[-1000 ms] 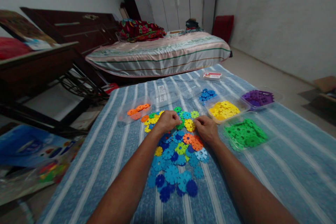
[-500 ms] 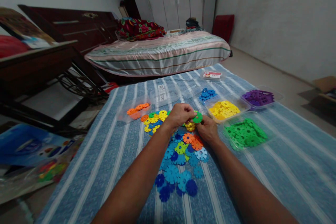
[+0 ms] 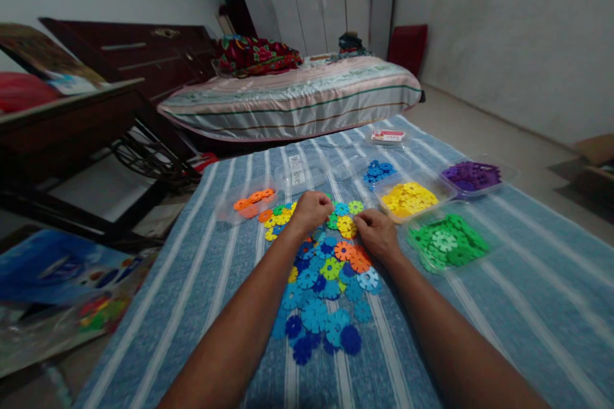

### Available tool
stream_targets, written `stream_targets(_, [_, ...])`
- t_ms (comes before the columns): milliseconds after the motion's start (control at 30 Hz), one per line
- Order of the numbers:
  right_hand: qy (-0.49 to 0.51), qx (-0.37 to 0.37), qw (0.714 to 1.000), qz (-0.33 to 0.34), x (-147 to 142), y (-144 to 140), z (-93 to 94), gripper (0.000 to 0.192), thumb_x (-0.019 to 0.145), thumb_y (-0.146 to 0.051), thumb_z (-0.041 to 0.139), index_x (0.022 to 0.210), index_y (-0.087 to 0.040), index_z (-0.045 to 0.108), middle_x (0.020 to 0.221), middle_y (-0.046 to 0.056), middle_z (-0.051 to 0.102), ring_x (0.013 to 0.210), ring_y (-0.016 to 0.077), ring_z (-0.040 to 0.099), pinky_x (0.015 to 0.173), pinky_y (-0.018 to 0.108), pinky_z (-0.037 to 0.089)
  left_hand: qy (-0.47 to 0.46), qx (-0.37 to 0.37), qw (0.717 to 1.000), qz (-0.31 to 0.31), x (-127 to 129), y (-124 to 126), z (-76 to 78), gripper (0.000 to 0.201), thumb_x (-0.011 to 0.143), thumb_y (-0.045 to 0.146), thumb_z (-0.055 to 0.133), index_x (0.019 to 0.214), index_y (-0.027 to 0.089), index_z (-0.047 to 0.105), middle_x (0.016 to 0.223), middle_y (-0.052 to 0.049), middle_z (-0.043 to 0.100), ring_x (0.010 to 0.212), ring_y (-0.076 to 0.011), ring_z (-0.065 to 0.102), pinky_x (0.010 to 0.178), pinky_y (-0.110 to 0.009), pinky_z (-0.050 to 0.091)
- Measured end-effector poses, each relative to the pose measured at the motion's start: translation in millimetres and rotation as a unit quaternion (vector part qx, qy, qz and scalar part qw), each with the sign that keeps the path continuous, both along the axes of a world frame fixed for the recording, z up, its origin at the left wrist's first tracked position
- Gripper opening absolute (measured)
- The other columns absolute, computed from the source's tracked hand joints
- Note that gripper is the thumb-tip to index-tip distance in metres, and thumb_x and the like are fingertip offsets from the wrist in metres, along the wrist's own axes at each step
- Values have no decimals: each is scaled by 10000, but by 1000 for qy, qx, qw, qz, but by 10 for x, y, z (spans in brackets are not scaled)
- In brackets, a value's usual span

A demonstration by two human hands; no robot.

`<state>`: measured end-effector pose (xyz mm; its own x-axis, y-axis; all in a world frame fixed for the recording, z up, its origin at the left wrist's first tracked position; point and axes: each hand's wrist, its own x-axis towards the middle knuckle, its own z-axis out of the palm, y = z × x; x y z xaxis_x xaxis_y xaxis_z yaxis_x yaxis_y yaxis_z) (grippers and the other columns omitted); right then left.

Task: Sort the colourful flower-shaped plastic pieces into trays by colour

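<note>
My left hand [image 3: 313, 212] is closed, thumb and fingertips drawn together over the pile. Green notched plastic discs [image 3: 332, 221] lie right by its fingertips; whether it pinches one is hidden. Across from it, my right hand [image 3: 378, 234] has its fingers curled, the tips at the edge of yellow notched discs [image 3: 346, 226]. I cannot make out whether it grips anything. Between and beyond the hands lie a light blue disc [image 3: 341, 209] and a lime disc [image 3: 355, 207]. Nearer me spreads a loose heap of blue discs [image 3: 314, 316] with orange discs [image 3: 359, 259] among them.
Clear boxes hold yellow discs [image 3: 410, 199], green discs [image 3: 451, 241], purple discs [image 3: 470, 176] and orange discs [image 3: 254, 202]. Blue discs [image 3: 378, 171] sit farther back, near a clear lid [image 3: 307, 176]. A striped cloth [image 3: 192, 307] covers the surface; a bed [image 3: 297, 99] stands beyond.
My hands have moved apart, the left one leftward. The green disc held between them is no longer there. A paler green disc now shows on top in the green box.
</note>
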<state>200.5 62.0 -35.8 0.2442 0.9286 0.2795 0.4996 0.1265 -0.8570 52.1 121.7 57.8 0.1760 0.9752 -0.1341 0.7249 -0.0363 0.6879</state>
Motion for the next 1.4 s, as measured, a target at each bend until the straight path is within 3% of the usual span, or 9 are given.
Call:
stream_targets(100, [-2,-2,1000,-3,-5,-5,3,279,826,-366,495,702,-209,690,728,27,673,704,169,598,646,273,397,151,28,988,-22,-116,-13,-161,69,724,152,646,674,153,693,613,-8,657,634,-146,616,588,-230,415])
stream_targets(200, [3,2,1000,-5,-4,-10,-1,280,825,-365,495,705,-206,693,728,28,673,702,169,598,651,275,401,222,38,974,-24,-129,-61,-249,94,748,247,671,739,168,721,728,-34,707,710,-168,630,615,-250,407])
stream_targets(433, [5,2,1000,-3,6,-5,-17,279,831,-367,502,722,-203,700,728,29,675,699,171,603,658,280,417,252,53,966,-31,-129,-43,-316,179,725,351,695,797,187,705,850,-57,720,803,-195,636,614,-253,376])
stream_targets(600, [-2,3,1000,-5,7,0,-24,272,835,-355,499,718,-210,698,732,25,677,713,171,604,654,275,420,247,43,966,-59,-90,-25,-284,147,679,299,722,641,192,629,696,-25,656,687,-173,595,550,-249,323])
stream_targets(867, [9,-4,1000,-4,3,-4,-14,268,825,-364,509,724,-204,699,725,21,677,708,169,603,647,272,410,78,-16,997,-6,-221,24,-298,229,650,197,711,507,173,535,438,57,460,456,-99,434,476,-226,282])
stream_targets(1100, [-1,-4,1000,-5,0,6,-12,273,831,-348,501,712,-207,702,736,26,682,714,169,603,655,271,417,-39,-42,997,53,-227,-7,21,175,677,169,669,536,149,568,421,54,499,416,-62,431,433,-180,307])
stream_targets(1200, [-8,-2,1000,-1,10,7,-25,273,837,-356,508,725,-211,709,736,23,680,703,169,598,650,271,414,-121,-72,990,14,4,-128,187,162,681,215,691,582,147,582,450,51,519,435,-59,455,442,-171,334])
stream_targets(1300, [-15,-21,1000,-9,13,10,-44,265,834,-385,530,761,-223,727,664,11,650,647,176,570,600,272,389,-243,-120,959,-83,299,-272,327,138,693,249,699,685,134,622,552,20,598,490,-69,517,508,-188,409])
stream_targets(1400, [-15,-28,999,-20,10,17,-50,264,837,-392,529,740,-235,717,637,8,636,628,177,555,576,270,373,-259,-98,947,-165,489,-323,388,113,734,228,644,782,127,654,669,-13,659,602,-98,589,610,-221,468])
